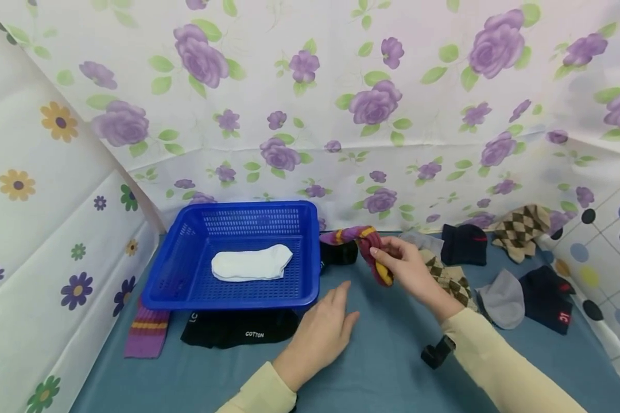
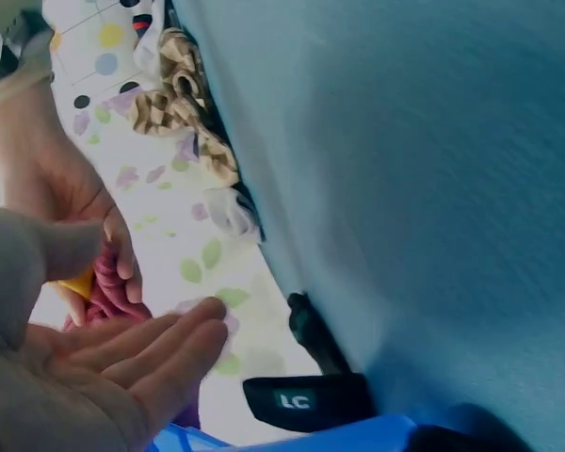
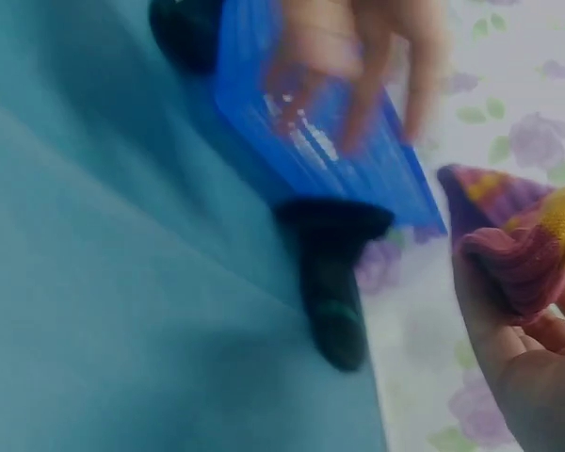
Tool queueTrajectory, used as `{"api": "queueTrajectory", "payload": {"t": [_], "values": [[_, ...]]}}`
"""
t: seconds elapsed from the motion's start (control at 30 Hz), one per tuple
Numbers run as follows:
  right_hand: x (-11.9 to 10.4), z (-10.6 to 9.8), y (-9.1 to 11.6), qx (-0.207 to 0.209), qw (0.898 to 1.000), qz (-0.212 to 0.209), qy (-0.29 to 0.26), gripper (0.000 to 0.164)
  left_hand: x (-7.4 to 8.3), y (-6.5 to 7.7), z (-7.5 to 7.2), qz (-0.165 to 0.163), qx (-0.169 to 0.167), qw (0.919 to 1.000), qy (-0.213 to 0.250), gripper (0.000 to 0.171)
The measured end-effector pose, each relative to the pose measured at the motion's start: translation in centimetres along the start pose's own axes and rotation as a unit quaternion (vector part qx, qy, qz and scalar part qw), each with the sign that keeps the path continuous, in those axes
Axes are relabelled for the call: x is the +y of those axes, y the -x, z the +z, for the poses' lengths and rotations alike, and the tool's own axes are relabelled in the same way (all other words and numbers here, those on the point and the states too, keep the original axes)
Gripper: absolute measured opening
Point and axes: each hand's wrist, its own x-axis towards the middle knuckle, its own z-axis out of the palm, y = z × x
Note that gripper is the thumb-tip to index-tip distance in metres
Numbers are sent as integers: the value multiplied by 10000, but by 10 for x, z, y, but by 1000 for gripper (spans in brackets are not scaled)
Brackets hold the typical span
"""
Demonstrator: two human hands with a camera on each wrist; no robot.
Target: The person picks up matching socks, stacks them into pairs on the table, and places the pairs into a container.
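Striped sock (image 1: 368, 246) is right of centre in the head view, off the basket's right side, pinched between thumb and curled fingers of the right hand (image 1: 409, 272). Left hand (image 1: 320, 332), lower centre, holds nothing: fingers straight, thumb standing apart. Sock looks like thick ribbed knit, bunched and folded, one end reaching toward the basket. Judged light, soft, limp, nothing to break; the ribbing should give good grip, little slip. Best hold probably the thick bunched part, where the pinch already is; a second pinch at the free end would likely keep it from flopping. Whether it touches the black sock (image 1: 345, 253) behind, cannot tell. Blue basket (image 1: 227, 305), left of centre, has a perforated floor with a white sock (image 1: 251, 264) lying flat on it. Along its front edge a lettered black sock (image 1: 240, 331); at its lower left corner a purple sock (image 1: 147, 332), partly hidden. Right of frame: check socks (image 1: 522, 229), grey socks (image 1: 505, 301), navy socks (image 1: 545, 295), loosely scattered. Surface is smooth blue cloth (image 1: 387, 367). Flowered sheet (image 1: 418, 34) hangs behind, daisy sheet (image 1: 31, 223) at left, dotted sheet (image 1: 607, 246) at right.
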Motion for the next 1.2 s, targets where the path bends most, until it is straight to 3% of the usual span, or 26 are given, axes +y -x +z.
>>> {"api": "queueTrajectory", "payload": {"t": [0.13, 0.3, 0.37, 0.4, 0.63, 0.77, 0.93, 1.07, 1.2], "values": [[1, 13, 19, -24, 9986, -18, -534, 35, 7, -2, -4, -259, 129, 9934, 1112, 73], [-4, 27, 36, -298, 9978, -265, -525, 30, 15, -9, -10, -338, -104, 9604, 2765, 99], [-9, 29, 39, -365, 9974, -385, -486, 28, 17, -11, -11, -258, -65, 9484, 3159, 101], [-11, 30, 40, -388, 9973, -411, -477, 27, 17, -11, -12, -208, 27, 9475, 3192, 100], [-15, 31, 40, -524, 9971, -289, -477, 24, 13, -8, -8, 139, 1085, 9684, 2243, 74], [-15, 31, 38, -336, 9987, -250, -299, 27, 10, -5, -9, 368, 1469, 9667, 2062, 57], [-18, 27, 36, -85, 9993, -152, -324, 32, 6, -4, -14, 527, 1429, 9650, 2134, 51], [-18, 24, 34, -301, 9992, 115, -251, 34, 6, -4, -16, 663, 1183, 9748, 1770, 49], [-16, 23, 32, -640, 9973, 247, 249, 38, 8, -1, -16, 1012, 919, 9847, 1080, 49]]}}
